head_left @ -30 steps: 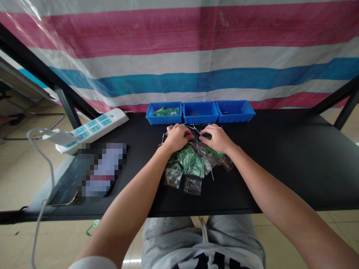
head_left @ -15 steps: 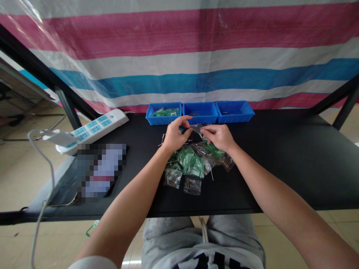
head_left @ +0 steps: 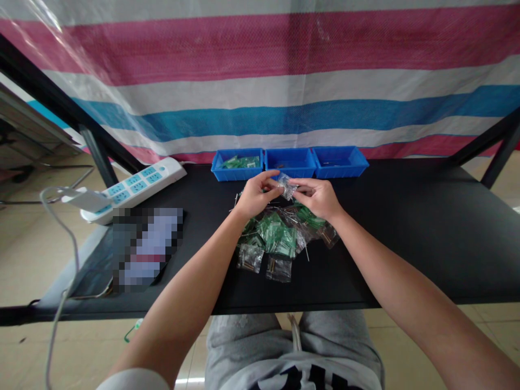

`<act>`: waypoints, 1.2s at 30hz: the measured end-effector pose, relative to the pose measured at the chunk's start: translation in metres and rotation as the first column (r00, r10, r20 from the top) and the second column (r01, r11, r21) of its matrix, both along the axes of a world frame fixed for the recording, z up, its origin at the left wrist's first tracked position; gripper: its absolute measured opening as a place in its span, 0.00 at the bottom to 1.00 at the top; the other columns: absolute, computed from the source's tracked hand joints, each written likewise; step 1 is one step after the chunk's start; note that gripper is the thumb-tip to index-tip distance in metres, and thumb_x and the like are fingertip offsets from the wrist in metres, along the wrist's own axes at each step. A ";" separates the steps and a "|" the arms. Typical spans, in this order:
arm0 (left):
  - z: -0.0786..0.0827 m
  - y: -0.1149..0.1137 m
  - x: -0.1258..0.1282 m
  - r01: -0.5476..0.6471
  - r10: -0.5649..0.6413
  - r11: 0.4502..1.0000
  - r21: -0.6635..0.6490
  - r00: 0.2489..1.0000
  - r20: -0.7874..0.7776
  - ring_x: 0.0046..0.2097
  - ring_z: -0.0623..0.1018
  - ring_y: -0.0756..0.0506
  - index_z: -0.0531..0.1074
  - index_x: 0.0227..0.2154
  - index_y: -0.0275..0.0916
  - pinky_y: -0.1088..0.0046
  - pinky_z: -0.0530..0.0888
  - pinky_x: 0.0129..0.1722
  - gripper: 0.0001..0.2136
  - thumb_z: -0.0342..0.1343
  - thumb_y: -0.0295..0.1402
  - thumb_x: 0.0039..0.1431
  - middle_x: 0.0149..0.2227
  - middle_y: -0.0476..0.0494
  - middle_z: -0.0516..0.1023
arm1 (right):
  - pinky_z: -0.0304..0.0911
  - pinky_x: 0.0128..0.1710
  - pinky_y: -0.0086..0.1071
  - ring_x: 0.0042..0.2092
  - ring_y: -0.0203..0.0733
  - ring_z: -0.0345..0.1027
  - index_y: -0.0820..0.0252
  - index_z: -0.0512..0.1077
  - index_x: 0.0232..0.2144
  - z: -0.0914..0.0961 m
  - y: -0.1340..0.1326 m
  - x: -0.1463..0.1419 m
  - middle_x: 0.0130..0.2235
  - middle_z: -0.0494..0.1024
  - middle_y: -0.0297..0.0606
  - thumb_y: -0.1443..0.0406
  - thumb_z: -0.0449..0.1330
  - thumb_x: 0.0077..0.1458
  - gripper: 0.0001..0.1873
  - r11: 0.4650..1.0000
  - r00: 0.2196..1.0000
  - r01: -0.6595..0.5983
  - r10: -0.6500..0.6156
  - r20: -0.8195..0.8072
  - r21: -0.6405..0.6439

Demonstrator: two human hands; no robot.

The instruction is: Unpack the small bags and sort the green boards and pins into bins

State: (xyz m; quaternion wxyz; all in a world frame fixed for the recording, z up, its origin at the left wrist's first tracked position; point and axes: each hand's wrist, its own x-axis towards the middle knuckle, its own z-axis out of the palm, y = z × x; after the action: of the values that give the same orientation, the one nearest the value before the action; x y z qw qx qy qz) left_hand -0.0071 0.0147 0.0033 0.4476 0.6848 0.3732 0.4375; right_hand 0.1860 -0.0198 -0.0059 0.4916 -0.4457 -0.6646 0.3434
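Pinching grip, left hand (head_left: 255,197) and right hand (head_left: 319,198) on clear bag (head_left: 288,188), well beyond table's front edge (head_left: 300,310)

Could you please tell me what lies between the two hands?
In the head view, a small clear bag lies between the left hand and right hand.

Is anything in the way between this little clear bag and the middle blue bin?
Only the middle blue bin's front wall, from what I can see. The clear bag, between the left hand and right hand, is on its near side.
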 end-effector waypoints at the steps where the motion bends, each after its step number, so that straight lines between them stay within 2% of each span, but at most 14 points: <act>1: 0.000 0.001 -0.001 0.001 -0.001 1.000 0.010 1.000 -0.012 0.30 0.76 0.49 0.70 0.52 0.33 0.72 0.72 0.34 0.28 0.64 0.38 0.47 0.30 0.46 0.79 | 0.74 0.40 0.39 0.39 0.46 0.78 0.59 0.77 0.46 0.001 -0.001 0.000 0.46 0.81 0.44 0.61 0.65 0.48 0.21 1.000 1.000 -0.019 0.019 -0.013 -0.010; 4: 0.000 0.002 -0.002 -0.042 0.046 0.997 0.068 0.997 -0.066 0.31 0.76 0.49 0.74 0.48 0.34 0.71 0.72 0.34 0.22 0.62 0.36 0.50 0.31 0.46 0.80 | 0.71 0.34 0.35 0.35 0.42 0.76 0.59 0.71 0.53 0.003 -0.002 0.000 0.45 0.80 0.44 0.62 0.65 0.47 0.29 1.000 0.999 -0.027 0.027 -0.042 -0.016; 6: 0.001 0.001 -0.003 -0.086 0.103 0.986 0.141 0.988 -0.114 0.33 0.76 0.48 0.78 0.39 0.35 0.69 0.73 0.37 0.13 0.61 0.35 0.51 0.32 0.45 0.81 | 0.68 0.30 0.33 0.29 0.38 0.72 0.61 0.72 0.51 0.006 -0.002 0.000 0.36 0.81 0.41 0.60 0.64 0.48 0.26 0.999 0.999 0.030 -0.030 -0.012 -0.014; 8: 0.002 -0.001 -0.003 -0.106 0.135 0.969 0.223 0.984 -0.118 0.37 0.77 0.47 0.79 0.31 0.37 0.68 0.73 0.42 0.06 0.61 0.34 0.52 0.34 0.45 0.81 | 0.63 0.26 0.31 0.24 0.35 0.66 0.64 0.75 0.44 0.007 -0.001 0.001 0.25 0.77 0.35 0.59 0.64 0.48 0.21 0.997 0.996 0.079 -0.078 0.036 -0.023; 10: 0.002 -0.002 -0.002 -0.096 0.127 0.955 0.280 0.988 -0.093 0.41 0.78 0.47 0.79 0.27 0.39 0.67 0.73 0.46 0.03 0.61 0.31 0.52 0.37 0.44 0.81 | 0.59 0.24 0.30 0.21 0.33 0.61 0.64 0.76 0.42 0.009 -0.001 0.002 0.20 0.73 0.31 0.59 0.63 0.48 0.19 0.997 0.998 0.048 -0.046 0.043 -0.055; 14: -0.001 -0.002 -0.001 -0.082 0.118 0.940 0.331 0.989 -0.092 0.42 0.77 0.48 0.79 0.26 0.40 0.65 0.74 0.48 0.03 0.61 0.27 0.52 0.45 0.43 0.78 | 0.62 0.26 0.30 0.25 0.35 0.67 0.61 0.76 0.44 0.009 -0.002 0.003 0.29 0.80 0.37 0.61 0.63 0.46 0.20 0.984 0.988 -0.133 0.123 -0.089 -0.120; 17: -0.002 -0.001 -0.002 -0.082 0.140 0.921 0.381 0.982 -0.128 0.43 0.77 0.47 0.79 0.27 0.40 0.64 0.75 0.48 0.04 0.60 0.27 0.53 0.47 0.42 0.76 | 0.64 0.27 0.31 0.30 0.38 0.71 0.60 0.77 0.41 0.009 -0.003 0.003 0.36 0.81 0.40 0.62 0.65 0.44 0.19 0.977 0.975 -0.173 0.153 -0.164 -0.120; 19: -0.001 -0.001 -0.003 -0.096 0.178 0.909 0.406 0.969 -0.169 0.47 0.76 0.46 0.79 0.32 0.40 0.64 0.74 0.49 0.04 0.61 0.27 0.53 0.48 0.42 0.75 | 0.64 0.27 0.32 0.32 0.40 0.72 0.60 0.77 0.41 0.008 -0.001 0.005 0.38 0.81 0.41 0.62 0.65 0.43 0.20 0.980 0.970 -0.165 0.140 -0.198 -0.115; 21: -0.001 0.000 -0.004 -0.132 0.226 0.906 0.403 0.954 -0.196 0.46 0.76 0.46 0.78 0.39 0.40 0.65 0.75 0.47 0.10 0.61 0.27 0.51 0.49 0.41 0.75 | 0.66 0.30 0.33 0.37 0.44 0.74 0.59 0.76 0.44 0.007 0.002 0.009 0.42 0.81 0.42 0.61 0.63 0.44 0.22 0.985 0.970 -0.141 0.118 -0.213 -0.096; 23: -0.001 0.000 -0.005 -0.168 0.258 0.910 0.380 0.945 -0.202 0.42 0.76 0.48 0.75 0.44 0.40 0.68 0.75 0.42 0.16 0.61 0.26 0.50 0.49 0.41 0.74 | 0.68 0.33 0.35 0.44 0.48 0.73 0.57 0.74 0.49 0.006 0.007 0.014 0.48 0.79 0.43 0.62 0.62 0.44 0.26 0.993 0.980 -0.096 0.083 -0.179 -0.062; 26: -0.002 0.001 -0.005 -0.175 0.262 0.920 0.351 0.940 -0.218 0.39 0.76 0.49 0.74 0.45 0.39 0.71 0.74 0.39 0.17 0.61 0.27 0.50 0.48 0.42 0.74 | 0.68 0.35 0.36 0.53 0.52 0.68 0.53 0.67 0.57 0.003 0.013 0.022 0.58 0.71 0.43 0.64 0.61 0.44 0.35 0.999 0.997 -0.012 0.009 -0.080 -0.031; 29: -0.003 0.000 -0.005 -0.144 0.237 0.931 0.335 0.938 -0.254 0.38 0.77 0.49 0.74 0.45 0.39 0.71 0.74 0.39 0.16 0.60 0.28 0.51 0.46 0.43 0.74 | 0.67 0.32 0.36 0.51 0.52 0.69 0.47 0.56 0.64 -0.002 0.017 0.028 0.64 0.64 0.43 0.65 0.63 0.44 0.44 0.997 1.000 0.015 -0.017 -0.022 -0.081; 31: -0.003 0.000 -0.005 -0.125 0.218 0.938 0.324 0.938 -0.268 0.38 0.77 0.49 0.74 0.45 0.39 0.70 0.74 0.40 0.16 0.59 0.28 0.51 0.44 0.43 0.75 | 0.67 0.31 0.36 0.47 0.50 0.71 0.45 0.51 0.66 -0.005 0.019 0.029 0.64 0.63 0.44 0.64 0.63 0.45 0.47 0.995 1.000 0.018 -0.020 -0.014 -0.098; 36: -0.003 0.000 -0.004 -0.115 0.212 0.939 0.324 0.935 -0.283 0.38 0.77 0.48 0.74 0.44 0.37 0.70 0.73 0.40 0.15 0.58 0.29 0.53 0.41 0.43 0.76 | 0.69 0.33 0.38 0.42 0.47 0.72 0.51 0.55 0.64 -0.007 0.019 0.027 0.57 0.72 0.47 0.63 0.63 0.46 0.43 0.996 0.996 0.063 -0.066 -0.066 -0.058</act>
State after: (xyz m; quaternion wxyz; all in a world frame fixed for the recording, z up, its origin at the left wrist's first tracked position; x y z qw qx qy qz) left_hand -0.0110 0.0147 0.0002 0.2340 0.7720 0.4246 0.4111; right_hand 0.2132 -0.0005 -0.0124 0.5121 -0.4685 -0.6231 0.3605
